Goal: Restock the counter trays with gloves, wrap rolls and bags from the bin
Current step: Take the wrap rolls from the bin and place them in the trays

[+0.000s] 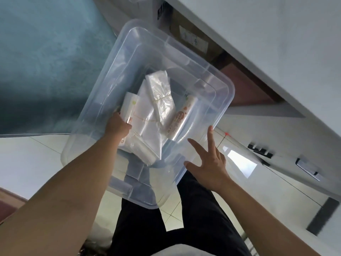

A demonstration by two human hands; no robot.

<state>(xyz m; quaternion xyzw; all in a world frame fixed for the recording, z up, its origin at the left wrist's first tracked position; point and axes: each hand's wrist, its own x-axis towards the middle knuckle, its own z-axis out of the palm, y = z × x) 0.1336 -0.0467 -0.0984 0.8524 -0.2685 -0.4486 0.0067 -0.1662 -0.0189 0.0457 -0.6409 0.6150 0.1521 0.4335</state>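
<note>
The clear rectangular plastic bin [212, 85] sat on the floor below the white worktop [276, 43]. The left hand [118, 124] was closed around a flat white packet [129, 108] inside; the right hand [210, 163] hovered spread wide at the rim. Best to brace the rim, then lift the packet clear of the banded clear bags [162, 95] and the printed wrap roll [180, 119].

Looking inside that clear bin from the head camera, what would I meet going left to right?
Left hand on a white printed pack → banded bundle of clear bags → printed roll → right hand, fingers spread, at the clear bin rim.
</note>
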